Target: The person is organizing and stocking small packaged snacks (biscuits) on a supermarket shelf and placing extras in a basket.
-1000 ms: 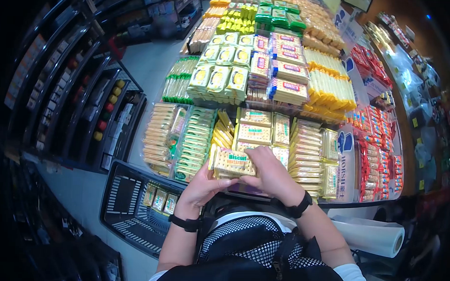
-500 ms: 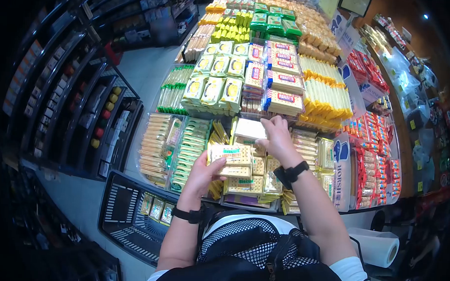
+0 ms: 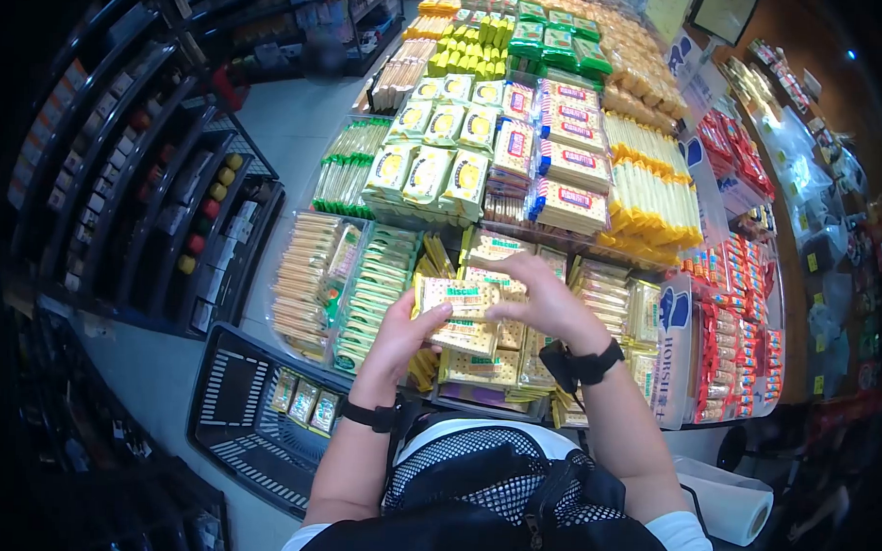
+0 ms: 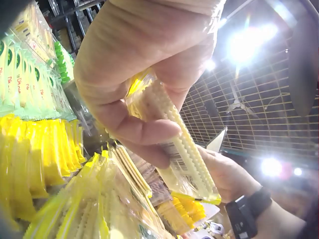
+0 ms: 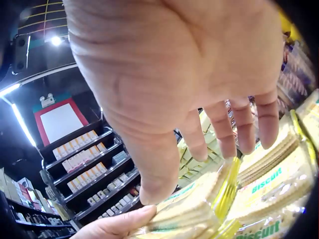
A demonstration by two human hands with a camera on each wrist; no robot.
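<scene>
The left hand (image 3: 396,338) grips biscuit packs (image 3: 459,315), thumb on top; in the left wrist view its fingers curl under a pack (image 4: 174,144). Just right of these packs, the right hand (image 3: 542,297) hovers with its fingers spread over the biscuit bin. From the right wrist view, the right hand (image 5: 184,74) has extended fingers above the packs (image 5: 189,204), and nothing shows pinched in it. More biscuit packs (image 3: 495,246) lie in the bin behind and below the hands.
A dark basket (image 3: 224,433) with several packs (image 3: 304,399) stands at the lower left. Green-edged packs (image 3: 377,288) sit left of the bin, red snacks (image 3: 740,325) to the right. A plastic roll (image 3: 729,499) lies at the lower right.
The right hand first left the held packs, reached to a pack farther back, then came back toward the left hand. The left hand keeps its grip, with packs now overlapping in it.
</scene>
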